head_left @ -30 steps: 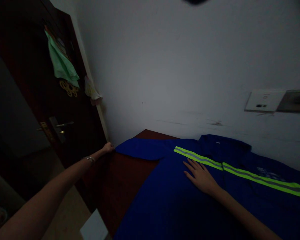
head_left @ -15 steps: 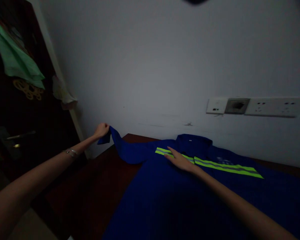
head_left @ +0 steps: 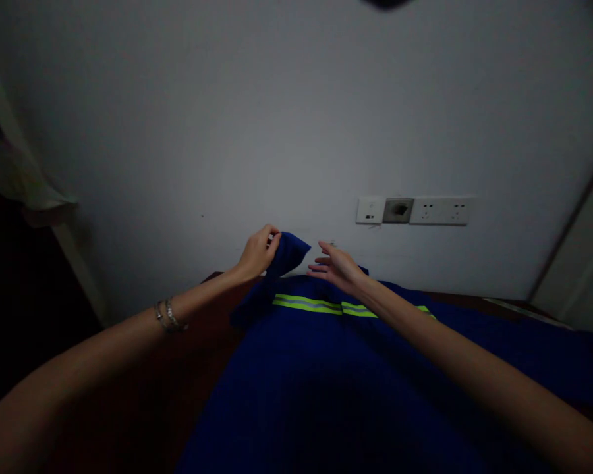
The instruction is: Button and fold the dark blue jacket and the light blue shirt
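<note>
A blue work shirt (head_left: pixel 336 368) with a yellow-green reflective stripe (head_left: pixel 306 304) lies spread on a dark red-brown table (head_left: pixel 178 395). My left hand (head_left: pixel 257 251) is pinched on the end of the shirt's sleeve (head_left: pixel 289 253) and holds it raised above the shirt's chest. My right hand (head_left: pixel 337 267) hovers just right of the sleeve end, fingers spread and empty, above the shirt near the collar. A bracelet sits on my left wrist.
A white wall rises right behind the table, with a strip of sockets (head_left: pixel 415 210) on it. A dark door and its pale frame (head_left: pixel 54 224) stand at the left, with a pale cloth (head_left: pixel 24 184) hanging there. Another pale edge shows at far right.
My left hand has carried the sleeve end from the table's left edge up and rightward over the shirt. My right hand lifted off the stripe. The view swung right.
</note>
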Tool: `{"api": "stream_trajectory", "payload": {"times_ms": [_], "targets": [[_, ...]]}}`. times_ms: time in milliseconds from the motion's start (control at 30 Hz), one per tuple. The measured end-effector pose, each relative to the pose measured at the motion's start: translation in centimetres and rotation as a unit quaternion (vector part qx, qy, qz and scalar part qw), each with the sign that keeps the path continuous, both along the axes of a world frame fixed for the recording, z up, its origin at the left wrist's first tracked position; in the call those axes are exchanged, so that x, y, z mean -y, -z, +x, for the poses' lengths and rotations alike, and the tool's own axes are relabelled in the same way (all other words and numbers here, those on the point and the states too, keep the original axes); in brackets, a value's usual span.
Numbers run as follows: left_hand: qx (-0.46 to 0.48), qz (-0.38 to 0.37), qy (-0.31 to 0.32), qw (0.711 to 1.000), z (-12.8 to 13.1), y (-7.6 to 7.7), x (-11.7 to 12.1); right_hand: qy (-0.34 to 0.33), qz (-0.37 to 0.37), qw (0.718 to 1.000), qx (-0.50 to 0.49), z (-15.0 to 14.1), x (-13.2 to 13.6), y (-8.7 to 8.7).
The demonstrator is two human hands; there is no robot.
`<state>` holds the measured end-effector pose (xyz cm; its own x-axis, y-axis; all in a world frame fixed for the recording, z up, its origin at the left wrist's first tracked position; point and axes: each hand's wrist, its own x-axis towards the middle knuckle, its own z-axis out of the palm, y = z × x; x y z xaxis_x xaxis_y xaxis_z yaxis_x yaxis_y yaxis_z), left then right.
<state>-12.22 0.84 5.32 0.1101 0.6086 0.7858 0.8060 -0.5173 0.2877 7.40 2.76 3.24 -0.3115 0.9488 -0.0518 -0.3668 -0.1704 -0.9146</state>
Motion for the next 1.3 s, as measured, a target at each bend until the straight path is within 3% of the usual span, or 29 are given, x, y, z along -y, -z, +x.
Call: {"api": "stream_trajectory", "payload": {"times_ms": [133,233,300,400,467,533,633,667,733,800,900,1033,1133,1233,1300], "targets": [[-0.050,-0.046,0.107,0.992,4.4,2.9,1.5,0.014,-0.050,0.998,-0.042,1.7,0.3,1.6],[-0.103,-0.117,0.183,0.971,6.6,5.3,2.6,0.018,-0.023,1.000,0.007,2.8,0.4,3.3],[-0.129,-0.162,0.229,0.951,7.5,6.6,3.2,0.060,0.012,0.996,0.064,3.3,0.5,4.6],[-0.157,-0.214,0.293,0.919,8.3,7.7,3.9,0.132,0.054,0.982,0.120,4.1,0.6,6.5],[-0.148,-0.230,0.316,0.908,8.2,7.8,3.9,0.144,0.056,0.980,0.124,4.5,0.9,7.4],[-0.094,-0.225,0.289,0.926,7.7,7.7,3.1,0.141,0.037,0.983,0.112,5.0,1.3,7.9],[0.046,-0.227,0.168,0.958,6.1,7.6,0.7,0.136,0.008,0.988,0.079,5.5,1.9,8.0],[0.087,-0.253,0.132,0.954,5.5,7.6,-0.1,0.135,0.002,0.989,0.068,5.6,2.1,7.9],[0.150,-0.359,0.093,0.916,4.3,8.0,-1.4,0.133,-0.006,0.990,0.051,5.6,2.4,7.6],[0.198,-0.461,0.101,0.859,3.5,8.6,-2.0,0.125,-0.002,0.991,0.045,5.5,2.6,7.4],[0.255,-0.511,0.154,0.806,3.2,9.6,-1.9,0.109,0.014,0.993,0.051,5.2,2.6,7.3],[0.266,-0.520,0.208,0.784,3.3,9.8,-1.6,0.092,0.025,0.994,0.057,5.2,2.3,7.6],[0.283,-0.534,0.222,0.765,3.1,8.7,-1.9,0.082,0.025,0.991,0.107,5.7,1.8,7.5],[0.335,-0.517,0.191,0.764,3.3,6.9,-2.4,0.044,0.038,0.973,0.222,6.5,1.4,6.1],[0.361,-0.497,0.164,0.772,4.0,5.5,-2.7,0.039,0.107,0.944,0.309,6.7,1.5,4.4]]}}
